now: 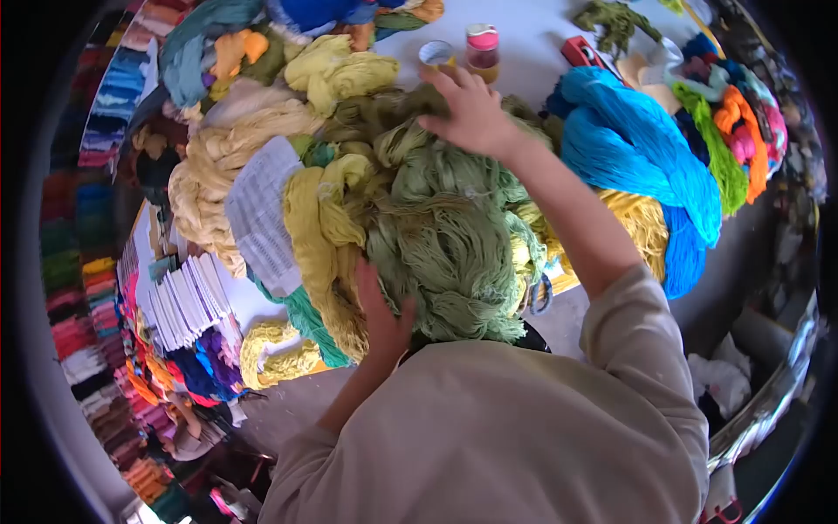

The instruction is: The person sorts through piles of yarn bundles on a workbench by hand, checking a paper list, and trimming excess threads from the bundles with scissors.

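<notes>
A large heap of sage-green yarn skeins [454,231] lies at the table's near edge, right in front of my body. My right hand [471,112] is over the far end of the heap, its fingers spread and resting on or just above darker olive yarn [358,120]. Low on the heap's left side is my left hand [384,310], thumb and fingers apart, touching the green strands or close beside them. A mustard-yellow skein [319,205] hangs just left of it. Neither hand is closed around any yarn.
A printed sheet [266,214] lies on cream yarn [209,166] at left. Bright blue skeins [633,131] are at right. Behind my right hand stand a pink-lidded jar [482,51] and a cup [437,58]. Another person [188,437] is at lower left, near stacked papers [188,301].
</notes>
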`<action>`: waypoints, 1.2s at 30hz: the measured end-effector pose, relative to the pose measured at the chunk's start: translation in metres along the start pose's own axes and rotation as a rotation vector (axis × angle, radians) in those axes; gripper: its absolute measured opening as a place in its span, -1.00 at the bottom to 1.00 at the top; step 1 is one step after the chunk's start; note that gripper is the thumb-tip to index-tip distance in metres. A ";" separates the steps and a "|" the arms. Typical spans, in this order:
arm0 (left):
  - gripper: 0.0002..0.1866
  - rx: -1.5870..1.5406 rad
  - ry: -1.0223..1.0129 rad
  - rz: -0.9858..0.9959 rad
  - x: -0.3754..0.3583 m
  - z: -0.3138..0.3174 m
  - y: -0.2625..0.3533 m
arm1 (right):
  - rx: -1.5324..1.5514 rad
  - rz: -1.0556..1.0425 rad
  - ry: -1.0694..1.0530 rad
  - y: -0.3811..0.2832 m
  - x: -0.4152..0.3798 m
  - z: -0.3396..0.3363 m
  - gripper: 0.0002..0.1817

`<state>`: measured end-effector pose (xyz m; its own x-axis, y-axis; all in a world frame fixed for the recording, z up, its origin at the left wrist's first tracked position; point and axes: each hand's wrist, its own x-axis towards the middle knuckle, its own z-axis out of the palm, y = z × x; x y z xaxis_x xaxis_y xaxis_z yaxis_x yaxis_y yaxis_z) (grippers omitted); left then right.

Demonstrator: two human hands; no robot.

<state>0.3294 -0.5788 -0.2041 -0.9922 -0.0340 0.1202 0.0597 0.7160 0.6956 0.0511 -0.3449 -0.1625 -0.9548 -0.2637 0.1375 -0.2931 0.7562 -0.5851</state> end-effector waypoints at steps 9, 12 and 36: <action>-0.40 0.178 -0.573 0.263 -0.050 0.004 -0.050 | -0.013 -0.043 -0.063 -0.051 -0.233 0.052 -0.29; -0.44 0.155 -0.603 0.255 -0.050 0.002 -0.058 | 0.064 -0.049 0.041 -0.044 -0.241 0.046 -0.23; -0.69 0.001 -0.107 0.550 0.181 0.036 0.057 | -0.094 0.080 0.162 -0.078 -0.254 0.063 -0.28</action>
<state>0.1490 -0.5191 -0.1688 -0.8202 0.4158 0.3929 0.5720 0.6090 0.5494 0.3196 -0.3747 -0.2025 -0.9685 -0.1063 0.2252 -0.2123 0.8253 -0.5233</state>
